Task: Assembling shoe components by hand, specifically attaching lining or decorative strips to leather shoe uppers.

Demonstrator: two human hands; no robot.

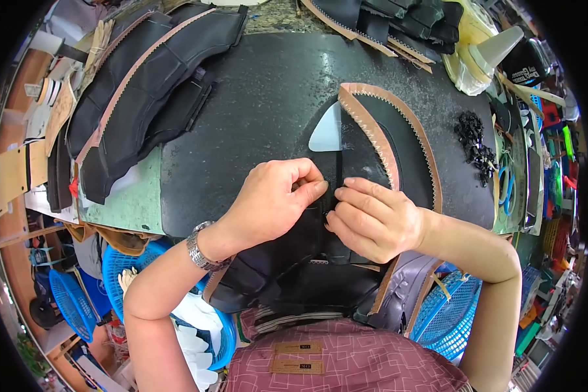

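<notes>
Both my hands meet over a black shoe upper piece [356, 153] that lies on the dark work board. A pinkish-brown zigzag-stitched edge [370, 134] curves along it, and a whitish pointed patch [326, 130] shows beside its dark centre strip. My left hand [277, 196], with a metal watch at the wrist, is closed in a pinch, thumb against forefinger. Just to its right, my right hand [375, 219] has its fingers curled together at the strip. Whatever lies between the fingertips of either hand is too small or hidden to make out. More black material drapes over my lap.
Stacked black upper pieces [157, 78] lie at the left, others [405, 26] at the far right. A yellowish container with a white cone [496, 49] stands back right, near a heap of black scraps [475, 140]. Blue baskets [134, 261] sit below the board's edge.
</notes>
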